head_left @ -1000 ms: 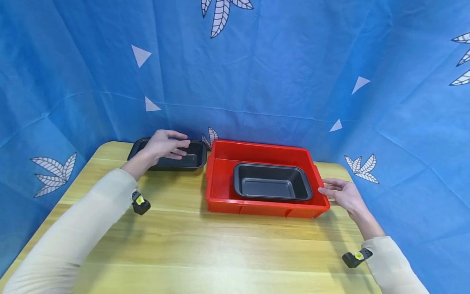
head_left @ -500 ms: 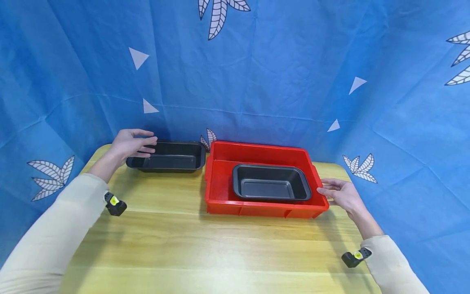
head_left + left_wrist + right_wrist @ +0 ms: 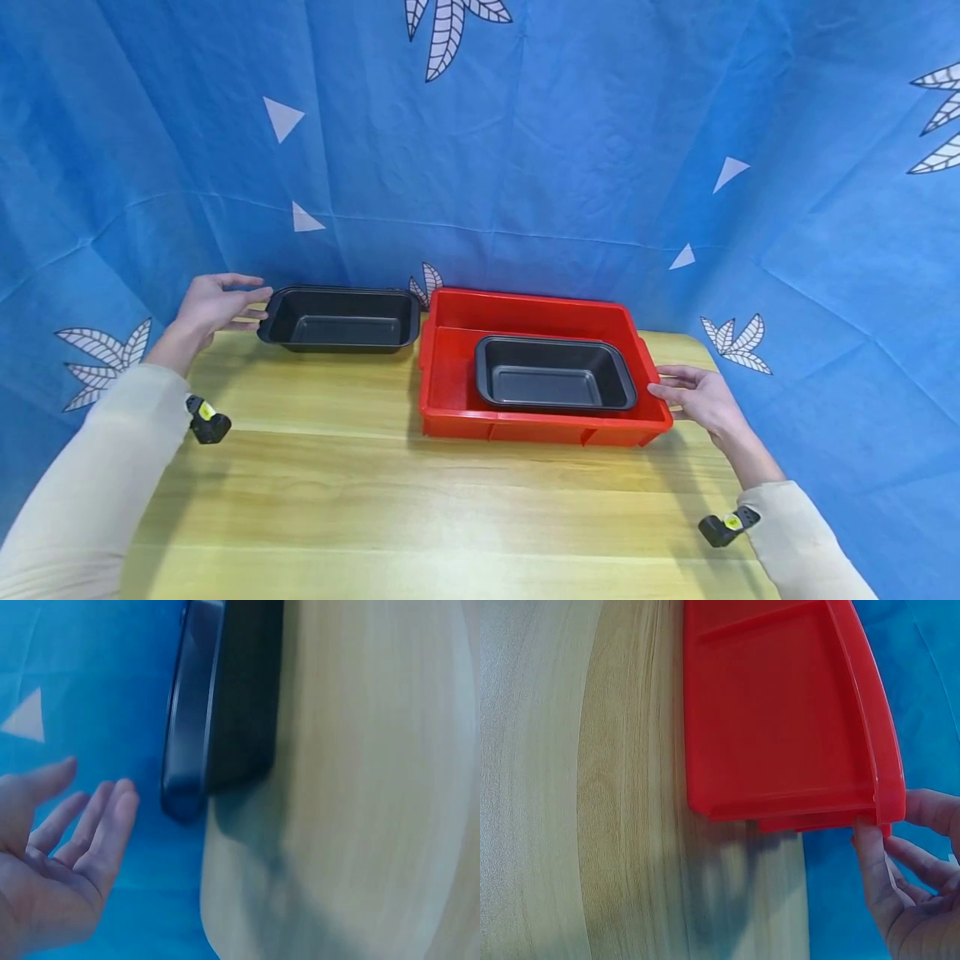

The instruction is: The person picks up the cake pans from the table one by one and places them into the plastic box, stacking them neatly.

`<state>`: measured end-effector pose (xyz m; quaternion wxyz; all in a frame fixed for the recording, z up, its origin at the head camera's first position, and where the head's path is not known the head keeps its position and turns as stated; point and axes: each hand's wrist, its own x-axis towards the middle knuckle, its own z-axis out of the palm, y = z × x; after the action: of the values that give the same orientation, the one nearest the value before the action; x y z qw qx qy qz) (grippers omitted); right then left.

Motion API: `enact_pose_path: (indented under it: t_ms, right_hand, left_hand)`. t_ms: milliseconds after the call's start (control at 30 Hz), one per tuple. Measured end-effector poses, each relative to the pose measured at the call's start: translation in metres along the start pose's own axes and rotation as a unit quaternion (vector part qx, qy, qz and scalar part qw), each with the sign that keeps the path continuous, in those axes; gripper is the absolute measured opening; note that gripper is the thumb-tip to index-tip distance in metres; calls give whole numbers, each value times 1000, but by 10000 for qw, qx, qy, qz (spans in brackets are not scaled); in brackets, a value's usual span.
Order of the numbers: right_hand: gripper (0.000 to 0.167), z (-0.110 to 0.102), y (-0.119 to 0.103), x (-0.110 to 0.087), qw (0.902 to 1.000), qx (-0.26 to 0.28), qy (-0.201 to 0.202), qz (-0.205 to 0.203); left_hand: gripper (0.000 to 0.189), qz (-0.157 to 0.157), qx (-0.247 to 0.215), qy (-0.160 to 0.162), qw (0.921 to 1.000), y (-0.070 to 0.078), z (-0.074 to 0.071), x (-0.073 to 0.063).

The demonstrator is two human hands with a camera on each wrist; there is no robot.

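At the back left of the table lies a black loaf pan (image 3: 345, 321). My left hand (image 3: 213, 307) hovers at the pan's left end, fingers relaxed and a little spread. In the left wrist view, a gap shows between that hand (image 3: 71, 855) and the corner of the pan (image 3: 191, 750); the palm holds nothing. A second black loaf pan (image 3: 555, 373) rests inside a red plastic bin (image 3: 457, 421). My right hand (image 3: 697, 396) is at the bin's right end. Its thumb and fingertips touch the rim corner of the bin (image 3: 780, 720) in the right wrist view, fingers fairly straight.
A light wooden table (image 3: 420, 508) with rounded back corners carries the bin and pan. Directly behind it hangs a blue cloth (image 3: 480, 150) with white leaf and triangle prints, also along both sides. The left pan and bin stand close side by side.
My left hand has moved left from over the left pan to beyond its left end, holding nothing. The right hand, the bin and both pans stay put.
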<state>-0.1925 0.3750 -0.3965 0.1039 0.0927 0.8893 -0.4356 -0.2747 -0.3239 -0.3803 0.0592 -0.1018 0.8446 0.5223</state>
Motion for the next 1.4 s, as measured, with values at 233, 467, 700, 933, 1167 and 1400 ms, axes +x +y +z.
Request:
enact_pose_path:
  t_ms: [233,467,700,933,1167,1400]
  right_hand:
    - [69,1,-1,0,10000,76,-8,-38]
    - [69,2,-1,-1,10000,85,-2,-25]
    - [69,1,-1,-3,10000,33,13,41]
    - [68,0,0,-3,10000,95,17,-16]
    - [67,0,1,-1,9995,283,-20,-123]
    - [69,1,0,0,9997,221,-18,-81]
  left_hand:
    - [63,-216,-297,94,9993,-26,-8,3]
    - [62,-283,-550,179,9979,-50,0,4]
    - [68,-350,-543,318,9974,-61,19,14]
    - [69,-469,-773,501,9946,-59,34,24]
    - [68,-632,-964,538,9919,-59,39,30]
    - [65,-595,-920,527,9926,-60,39,32]
